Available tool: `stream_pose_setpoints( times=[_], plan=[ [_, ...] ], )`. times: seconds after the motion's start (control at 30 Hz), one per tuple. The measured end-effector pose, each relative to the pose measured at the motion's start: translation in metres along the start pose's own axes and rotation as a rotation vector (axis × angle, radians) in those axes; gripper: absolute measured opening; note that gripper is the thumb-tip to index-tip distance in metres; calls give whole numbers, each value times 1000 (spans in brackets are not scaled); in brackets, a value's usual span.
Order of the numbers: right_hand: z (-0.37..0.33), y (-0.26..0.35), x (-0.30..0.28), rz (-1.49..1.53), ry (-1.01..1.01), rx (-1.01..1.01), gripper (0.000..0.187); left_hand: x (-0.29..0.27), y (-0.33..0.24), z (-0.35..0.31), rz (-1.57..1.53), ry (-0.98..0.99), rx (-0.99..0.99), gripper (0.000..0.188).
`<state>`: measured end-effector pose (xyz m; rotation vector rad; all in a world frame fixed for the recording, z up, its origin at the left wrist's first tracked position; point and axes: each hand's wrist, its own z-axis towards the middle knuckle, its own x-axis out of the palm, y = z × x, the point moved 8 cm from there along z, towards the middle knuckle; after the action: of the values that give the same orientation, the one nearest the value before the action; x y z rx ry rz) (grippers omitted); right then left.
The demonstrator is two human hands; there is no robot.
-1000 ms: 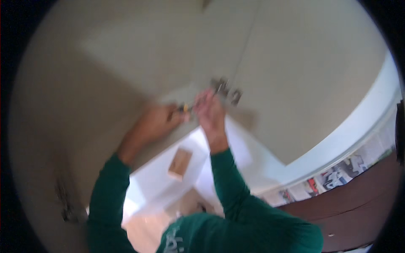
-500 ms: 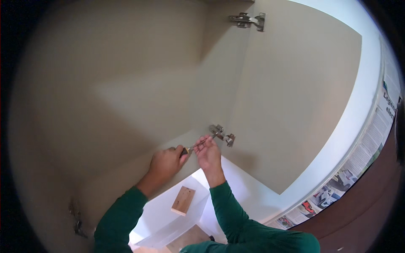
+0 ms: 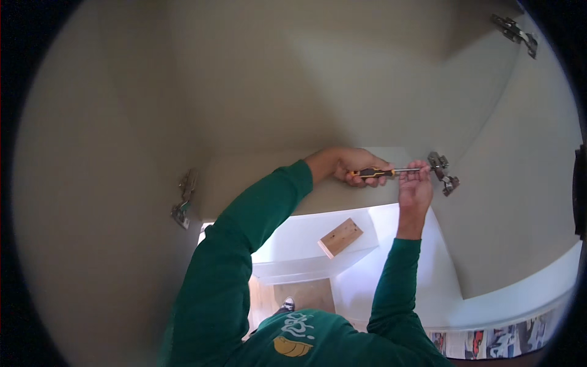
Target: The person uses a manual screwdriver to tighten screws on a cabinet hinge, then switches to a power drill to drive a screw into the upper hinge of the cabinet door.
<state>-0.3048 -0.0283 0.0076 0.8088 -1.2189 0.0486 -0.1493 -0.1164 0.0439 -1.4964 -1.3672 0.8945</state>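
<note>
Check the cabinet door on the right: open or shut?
Open. The door is swung out with its inner face showing, and the lower hinge and upper hinge stand spread.

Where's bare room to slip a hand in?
Bare: the cabinet floor between left hinge and left sleeve, and the white surface between that sleeve and the wood block. Crowded: around the lower-right hinge, with left hand, right hand and screwdriver.
</note>
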Motion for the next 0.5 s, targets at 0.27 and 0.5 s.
stream_pose_setpoints(
  times=[0.27,0.5],
  plan=[
    [4,0,-10,18,-7,-4,18,-3,-17,-5,461,-340,108,53],
    [15,-6,-13,104,49,-13,15,-3,-27,-11,802,-595,314,65]
  ],
)
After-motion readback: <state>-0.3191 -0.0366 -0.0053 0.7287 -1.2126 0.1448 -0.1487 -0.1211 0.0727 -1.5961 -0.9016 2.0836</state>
